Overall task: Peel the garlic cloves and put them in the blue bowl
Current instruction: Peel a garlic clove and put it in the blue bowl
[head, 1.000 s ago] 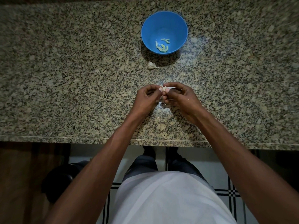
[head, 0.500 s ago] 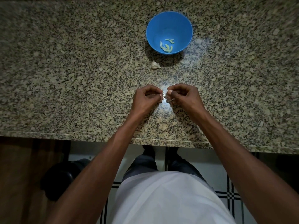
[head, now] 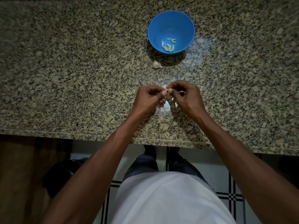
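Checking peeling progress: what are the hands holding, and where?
Both hands, left hand and right hand, pinch one garlic clove between fingertips; exact part hidden.

Glossy speckled granite counter (head: 64,78), smooth blue plastic bowl (head: 186,23), papery-skinned garlic clove (head: 156,65).

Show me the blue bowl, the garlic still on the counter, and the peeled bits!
Bowl (head: 169,23): head view, bare inner wall.
Unpeeled garlic (head: 156,65): head view, middle of its white skin.
Peeled cloves (head: 168,46): head view, the pile at the bowl's bottom.
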Tool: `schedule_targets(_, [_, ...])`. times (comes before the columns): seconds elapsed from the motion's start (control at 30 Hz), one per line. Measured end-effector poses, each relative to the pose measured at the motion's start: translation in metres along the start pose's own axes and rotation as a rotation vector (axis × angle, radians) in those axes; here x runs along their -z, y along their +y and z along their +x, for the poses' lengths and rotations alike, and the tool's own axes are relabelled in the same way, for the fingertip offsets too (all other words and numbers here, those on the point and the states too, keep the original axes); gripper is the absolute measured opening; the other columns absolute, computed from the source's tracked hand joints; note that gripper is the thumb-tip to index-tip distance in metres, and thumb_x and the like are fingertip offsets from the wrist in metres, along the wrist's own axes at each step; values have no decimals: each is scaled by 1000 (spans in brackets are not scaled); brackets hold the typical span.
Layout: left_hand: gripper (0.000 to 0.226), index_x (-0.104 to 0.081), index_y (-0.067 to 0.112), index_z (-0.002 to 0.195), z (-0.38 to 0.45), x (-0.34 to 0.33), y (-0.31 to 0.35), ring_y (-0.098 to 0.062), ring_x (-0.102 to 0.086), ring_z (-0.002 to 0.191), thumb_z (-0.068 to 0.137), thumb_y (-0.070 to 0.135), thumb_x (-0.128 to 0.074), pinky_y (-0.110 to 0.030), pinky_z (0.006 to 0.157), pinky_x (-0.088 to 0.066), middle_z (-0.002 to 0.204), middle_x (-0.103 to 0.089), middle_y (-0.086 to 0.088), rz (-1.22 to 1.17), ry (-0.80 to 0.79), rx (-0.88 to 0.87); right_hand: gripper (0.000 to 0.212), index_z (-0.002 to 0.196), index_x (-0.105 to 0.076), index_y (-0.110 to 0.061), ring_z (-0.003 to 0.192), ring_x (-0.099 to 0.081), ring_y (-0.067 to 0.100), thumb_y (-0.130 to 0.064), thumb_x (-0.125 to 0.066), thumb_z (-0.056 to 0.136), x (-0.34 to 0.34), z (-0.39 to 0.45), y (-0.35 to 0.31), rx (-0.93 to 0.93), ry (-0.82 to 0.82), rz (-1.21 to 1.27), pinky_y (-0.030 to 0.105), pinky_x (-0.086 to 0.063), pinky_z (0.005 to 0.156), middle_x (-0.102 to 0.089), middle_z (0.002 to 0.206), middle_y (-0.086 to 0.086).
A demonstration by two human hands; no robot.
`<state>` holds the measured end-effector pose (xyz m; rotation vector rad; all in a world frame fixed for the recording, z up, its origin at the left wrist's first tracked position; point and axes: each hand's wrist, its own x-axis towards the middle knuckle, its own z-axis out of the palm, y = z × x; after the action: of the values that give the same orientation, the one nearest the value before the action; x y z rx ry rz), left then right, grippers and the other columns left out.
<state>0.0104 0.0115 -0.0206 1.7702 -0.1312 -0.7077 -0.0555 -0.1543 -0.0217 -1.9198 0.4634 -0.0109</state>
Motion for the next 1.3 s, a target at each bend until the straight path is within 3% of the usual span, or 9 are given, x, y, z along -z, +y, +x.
schedule_targets(0.17, [17, -77, 4, 104, 5, 11, 6, -23, -74, 80, 93, 18, -75, -35, 79, -63, 88, -78, -10, 117, -89, -29, 8, 103, -76, -17, 87, -70, -3, -16, -70, 98, 0, -1, 1, 65, -41, -47, 17, -59, 76, -74, 94, -13])
schedule_targets(0.27, [13, -77, 7, 107, 9, 12, 6, -15, -74, 83, 97, 12, -71, -27, 77, -62, 91, -78, -4, 266, -71, -85, 11, 106, -77, -13, 91, -75, 12, -20, -73, 98, 3, 0, 3, -17, -84, 83, 31, -62, 80, -78, 95, -1])
schedule_targets(0.4, [18, -77, 10, 107, 9, 9, 8, 0, -69, 81, 98, 3, -63, -12, 69, -54, 92, -76, 1, 487, -42, -245, 16, 107, -76, -6, 92, -76, 22, -16, -75, 95, 11, -2, 0, -141, -129, 280, 29, -61, 79, -78, 98, 10])
schedule_targets(0.67, [13, -75, 3, 97, 13, 5, 5, -11, -64, 68, 93, -2, -64, -20, 63, -56, 82, -72, -5, 738, 52, -484, 17, 107, -75, 1, 93, -76, 24, -10, -75, 95, 7, -3, -6, -352, -117, 531, 39, -63, 93, -79, 101, 14])
schedule_targets(0.77, [11, -76, 5, 94, 9, -7, 7, -6, -64, 63, 94, 5, -64, -21, 61, -58, 77, -71, -2, 681, 142, -368, 11, 105, -76, -8, 82, -77, 13, -15, -75, 96, -3, -3, -6, -200, 45, 214, 30, -65, 80, -79, 90, 5])
schedule_targets(0.87, [10, -75, 8, 93, 7, -16, 9, -2, -63, 65, 96, 11, -66, -18, 68, -56, 75, -68, 3, 578, 183, -228, 9, 104, -75, -9, 80, -70, 9, -13, -71, 97, -9, -4, -1, 135, 153, -159, 23, -61, 74, -74, 91, 1])
schedule_targets(1.07, [11, -77, 7, 96, 7, -23, 8, -9, -72, 76, 95, 16, -71, -29, 78, -63, 85, -75, -1, 454, 199, -96, 8, 105, -69, -2, 83, -55, 8, -5, -68, 98, -8, -6, 8, 368, 143, -366, 7, -48, 77, -65, 99, 8])
schedule_targets(1.2, [14, -76, 8, 102, 7, -19, 8, -11, -72, 80, 96, 20, -71, -24, 76, -60, 89, -75, -2, 442, 160, -83, 11, 105, -75, -10, 81, -70, 3, -14, -73, 96, -6, -6, 2, 33, 133, -61, 14, -58, 75, -73, 93, -5])
schedule_targets(1.3, [9, -75, 9, 102, 6, -12, 9, -7, -69, 78, 96, 13, -70, -10, 66, -53, 87, -73, 0, 427, 123, -117, 15, 106, -76, -2, 95, -78, 21, -10, -77, 93, 3, -2, -6, -346, -9, 489, 28, -63, 83, -79, 101, 12])
